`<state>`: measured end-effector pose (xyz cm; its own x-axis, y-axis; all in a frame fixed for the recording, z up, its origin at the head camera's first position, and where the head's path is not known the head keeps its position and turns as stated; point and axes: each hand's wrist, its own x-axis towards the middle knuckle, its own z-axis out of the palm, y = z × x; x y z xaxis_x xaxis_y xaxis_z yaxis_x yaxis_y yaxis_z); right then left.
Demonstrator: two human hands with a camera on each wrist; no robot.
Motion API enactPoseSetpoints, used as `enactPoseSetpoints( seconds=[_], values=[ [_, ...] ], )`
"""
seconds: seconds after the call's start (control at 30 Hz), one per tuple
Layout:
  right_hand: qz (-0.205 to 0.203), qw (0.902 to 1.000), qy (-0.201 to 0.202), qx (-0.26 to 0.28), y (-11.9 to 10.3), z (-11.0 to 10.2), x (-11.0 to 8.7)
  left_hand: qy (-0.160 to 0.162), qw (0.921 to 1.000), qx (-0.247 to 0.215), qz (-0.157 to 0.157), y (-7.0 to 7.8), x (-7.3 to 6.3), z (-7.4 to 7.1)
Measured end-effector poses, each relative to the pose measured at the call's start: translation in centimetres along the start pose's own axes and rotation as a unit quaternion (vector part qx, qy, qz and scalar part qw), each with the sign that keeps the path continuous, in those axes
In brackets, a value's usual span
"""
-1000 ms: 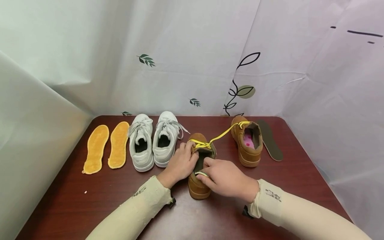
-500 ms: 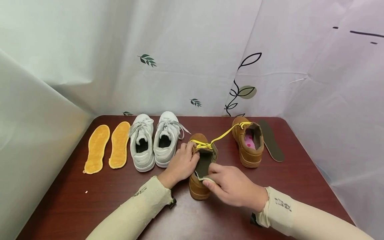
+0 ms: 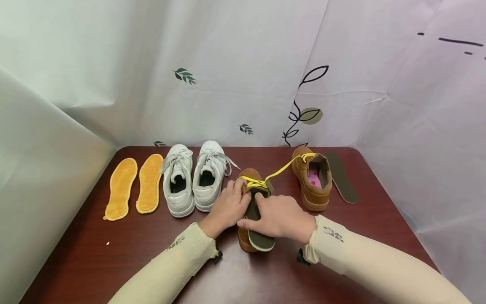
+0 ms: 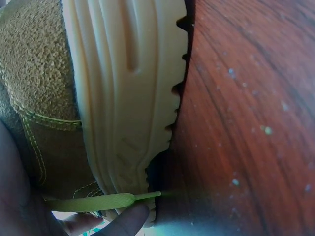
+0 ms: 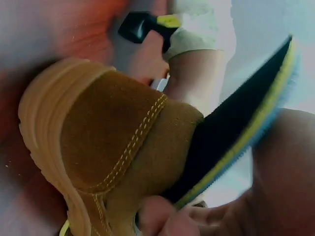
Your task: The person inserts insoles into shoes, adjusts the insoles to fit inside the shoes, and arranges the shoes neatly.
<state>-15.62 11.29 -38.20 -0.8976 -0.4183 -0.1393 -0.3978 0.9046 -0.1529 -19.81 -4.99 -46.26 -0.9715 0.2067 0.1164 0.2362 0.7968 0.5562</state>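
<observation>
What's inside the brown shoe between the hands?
A dark insole, partly in, its rear end sticking out. The right hand covers some; its front end is hidden inside the shoe.

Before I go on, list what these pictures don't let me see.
Insole, front end: head view, hidden inside the held shoe.
Insole, middle: head view, partly under the right hand.
The held shoe, upper: left wrist view, cut by left edge.
White shoes, insides: head view, too dark.
Right sleeve print: head view, too small.

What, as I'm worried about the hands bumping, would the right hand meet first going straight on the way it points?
Past the insole it holds, the right hand would probably meet the left hand on the shoe; depth is unclear, so the shoe might come first.
</observation>
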Motion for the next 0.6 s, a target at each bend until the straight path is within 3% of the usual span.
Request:
enactPoseSetpoints(
  seconds=[0.1, 0.3, 0.47, 0.6],
  values=[
    [-0.001, 0.9996, -0.013, -0.026, -0.4, 0.1, 0.3, -0.004, 1.0000, -0.001, -0.004, -0.1, 0.0, 0.0],
    [-0.029, 0.9989, -0.035, -0.015, -0.1, -0.6, 0.6, -0.004, 1.0000, 0.001, -0.001, 0.0, 0.0, -0.1],
    [-0.074, 0.9904, -0.117, -0.009, 0.1, -2.0, 1.3, -0.009, 1.0000, -0.001, -0.001, 0.0, 0.0, -0.2],
    [-0.065, 0.9770, -0.203, -0.005, -0.2, -2.9, 2.4, -0.014, 0.9999, 0.001, -0.003, 0.0, 0.0, -0.3]
  ],
)
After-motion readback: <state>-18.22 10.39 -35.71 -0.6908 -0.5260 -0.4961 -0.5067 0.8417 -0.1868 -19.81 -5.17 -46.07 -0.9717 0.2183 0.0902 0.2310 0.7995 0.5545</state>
